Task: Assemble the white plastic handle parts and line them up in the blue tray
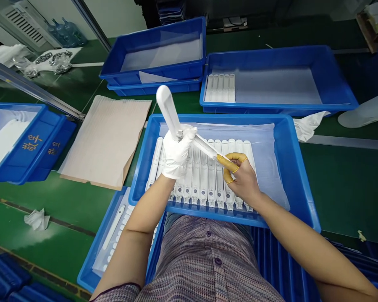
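My left hand (176,153), in a white glove, is closed round a long white plastic part (168,110) that it holds upright and tilted to the left. My right hand (241,176), with yellow finger cots, pinches a thin clear strip or tool (208,147) that runs from its fingertips to the part at my left hand. Both hands hover over a blue tray (297,180) on my lap. Inside the tray lies a row of several white parts (204,184) on a clear sheet.
A second blue tray (334,75) behind holds several white parts at its left end. Stacked blue trays (129,50) stand at the back left, a cardboard sheet (107,138) lies to the left, and more blue trays sit at far left (50,138) and lower left (94,256).
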`<state>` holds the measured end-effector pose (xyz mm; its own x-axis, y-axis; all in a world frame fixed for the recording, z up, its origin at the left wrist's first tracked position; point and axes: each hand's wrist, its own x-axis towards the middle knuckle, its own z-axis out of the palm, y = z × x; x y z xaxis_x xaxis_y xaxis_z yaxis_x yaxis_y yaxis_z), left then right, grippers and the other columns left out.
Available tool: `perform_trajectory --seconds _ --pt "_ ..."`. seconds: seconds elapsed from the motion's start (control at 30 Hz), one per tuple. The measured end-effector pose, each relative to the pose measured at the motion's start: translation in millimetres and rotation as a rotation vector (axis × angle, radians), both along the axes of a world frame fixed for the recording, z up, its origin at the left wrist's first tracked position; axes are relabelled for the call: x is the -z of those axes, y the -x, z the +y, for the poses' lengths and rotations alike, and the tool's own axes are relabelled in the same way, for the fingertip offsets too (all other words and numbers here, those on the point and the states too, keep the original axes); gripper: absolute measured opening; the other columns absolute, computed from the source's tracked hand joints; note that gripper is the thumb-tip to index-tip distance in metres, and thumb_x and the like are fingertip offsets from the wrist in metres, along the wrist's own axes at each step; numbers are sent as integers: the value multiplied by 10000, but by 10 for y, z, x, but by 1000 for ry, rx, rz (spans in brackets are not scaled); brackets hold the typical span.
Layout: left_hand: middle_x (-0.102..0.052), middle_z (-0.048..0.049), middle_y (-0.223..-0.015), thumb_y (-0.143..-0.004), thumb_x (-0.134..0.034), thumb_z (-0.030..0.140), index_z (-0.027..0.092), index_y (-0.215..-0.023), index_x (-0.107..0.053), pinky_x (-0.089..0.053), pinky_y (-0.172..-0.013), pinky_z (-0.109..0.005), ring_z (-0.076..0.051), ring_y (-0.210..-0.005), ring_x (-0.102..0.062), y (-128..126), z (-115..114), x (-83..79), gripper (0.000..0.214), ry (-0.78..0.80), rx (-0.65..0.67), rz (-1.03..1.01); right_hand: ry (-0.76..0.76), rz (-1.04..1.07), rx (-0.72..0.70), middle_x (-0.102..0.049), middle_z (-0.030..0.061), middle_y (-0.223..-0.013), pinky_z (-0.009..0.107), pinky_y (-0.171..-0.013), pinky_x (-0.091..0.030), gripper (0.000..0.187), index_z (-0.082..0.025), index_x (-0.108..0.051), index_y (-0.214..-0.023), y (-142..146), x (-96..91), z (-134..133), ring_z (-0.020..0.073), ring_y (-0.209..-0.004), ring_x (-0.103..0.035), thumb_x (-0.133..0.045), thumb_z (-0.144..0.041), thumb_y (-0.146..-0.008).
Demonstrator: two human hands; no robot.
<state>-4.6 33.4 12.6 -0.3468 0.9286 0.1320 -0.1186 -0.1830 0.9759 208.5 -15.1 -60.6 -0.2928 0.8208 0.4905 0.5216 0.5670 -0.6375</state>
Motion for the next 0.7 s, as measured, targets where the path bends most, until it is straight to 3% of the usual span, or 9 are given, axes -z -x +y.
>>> perform_trajectory --seconds 0.1,0.23,0.33,0.43,0.57,0.7 --pt "-532 37 -551 -822 -828 488 205 -725 -656 -489 -477 -255 -105 -479 -529 43 26 31 346 40 -1 -43 81 69 -61 -569 57 -1157 402 -847 -610 603 -413 -656 -1375 17 23 -1 207 -978 -647 -545 -69 -892" --pt "-464 58 -507 -843 -795 525 199 -646 -581 -439 -424 -217 -65 -409 -460 79 66 65 437 108 109 -290 149 105 -92 -573 59 -1150 434 -931 -601 545 -395 -655 -1375 -13 -47 26 227 -1055 -641 -567 -131 -907" --pt "-564 54 -650 -852 -816 445 209 -900 -708 -488 -495 -194 -49 -485 -531 56 57 76 265 90 189 -387 281 44 38 -570 81 -1221 476 -982 -589 593 -362 -552 -1491 -244 -168 70 258 -1112 -630 -603 -230 -914" --pt "-648 45 -837 -877 -811 359 285 -1202 -695 -542 -606 -189 -46 -582 -596 -6 18 97 353 79 258 -433 433 -153 224 -581 131 -1266 515 -1036 -557 670 -262 -486 -1550 -674 -215 82 308 -1181 -613 -628 -282 -896" --pt "-635 17 -836 -908 -772 433 236 -1105 -732 -537 -597 -190 -53 -598 -584 -82 -18 148 282 86 297 -535 634 -396 405 -598 213 -1335 518 -1150 -467 621 -104 -523 -1493 -1204 -49 -41 355 -1367 -531 -570 -210 -883" --pt "-609 16 -782 -874 -802 421 212 -1028 -739 -531 -588 -207 -67 -582 -560 -143 -46 175 267 102 386 -485 712 -499 355 -648 203 -1329 511 -1129 -496 594 -100 -547 -1457 -1373 138 -208 349 -1363 -558 -558 -159 -867"
